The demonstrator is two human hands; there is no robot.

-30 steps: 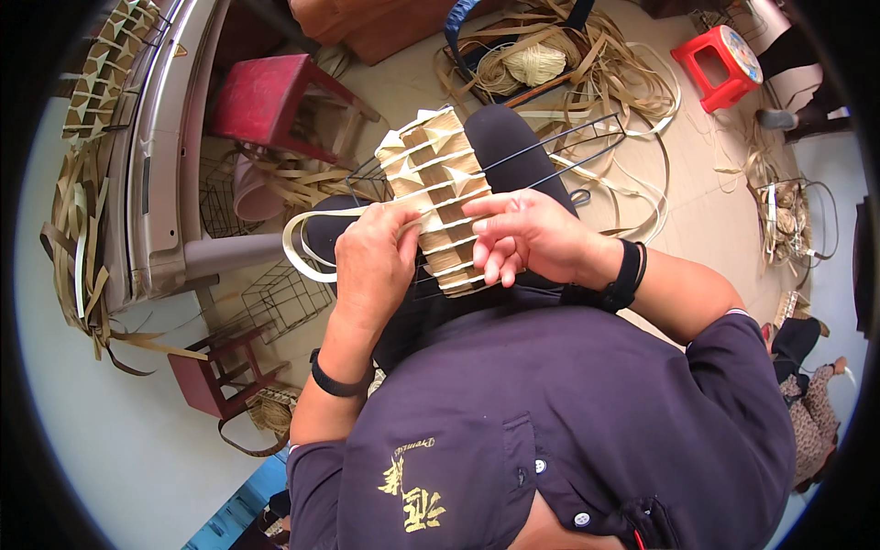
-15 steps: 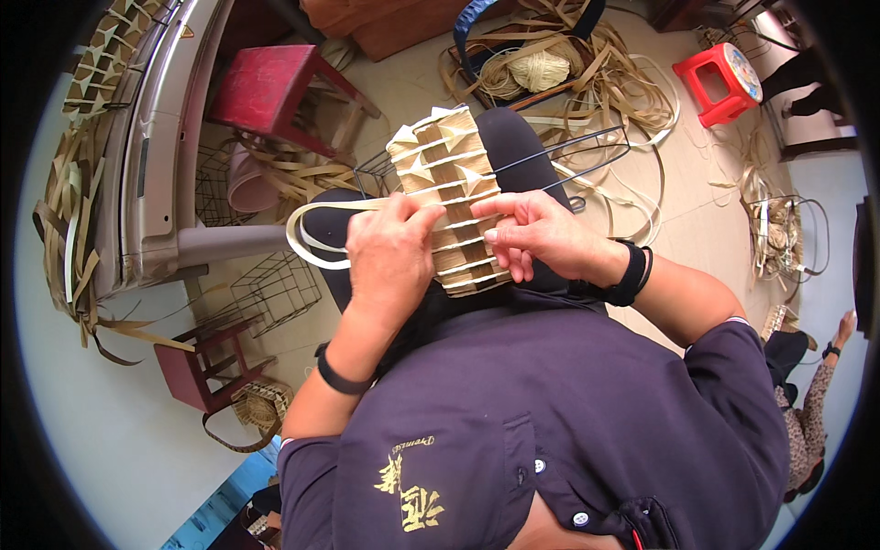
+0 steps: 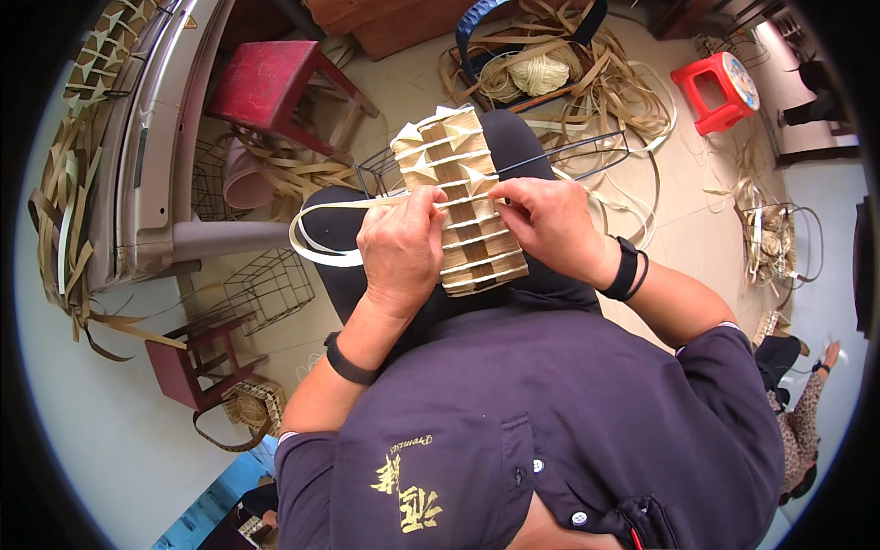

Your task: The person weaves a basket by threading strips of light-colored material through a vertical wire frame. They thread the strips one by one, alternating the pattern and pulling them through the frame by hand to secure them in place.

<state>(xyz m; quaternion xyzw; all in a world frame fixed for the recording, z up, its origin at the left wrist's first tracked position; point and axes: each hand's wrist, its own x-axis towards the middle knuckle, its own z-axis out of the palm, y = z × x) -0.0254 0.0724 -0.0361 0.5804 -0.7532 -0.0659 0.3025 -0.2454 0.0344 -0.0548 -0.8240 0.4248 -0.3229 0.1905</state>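
Observation:
A woven basket piece (image 3: 472,225) of tan and brown strips rests on my lap over a black wire frame (image 3: 587,154). Pale cords cross it in rows, and folded points stand up at its far end. My left hand (image 3: 403,243) is closed at its left edge, pinching a flat cream strip (image 3: 316,249) that loops out to the left over my knee. Thumb and forefinger of my right hand (image 3: 555,229) pinch together at the right edge, level with the left fingertips; what lies between them is too small to tell.
A red wooden stool (image 3: 266,87) stands far left beside a grey machine (image 3: 151,156). Loose strips and a ball of cord (image 3: 541,71) lie on the floor ahead. A red plastic stool (image 3: 706,96) stands far right. Another person's arm (image 3: 811,390) shows at the right rim.
My right hand has drawn back to the right from over the weave, its spread fingers now pinched at the edge. The woven piece has shifted slightly right. My left hand keeps the strip.

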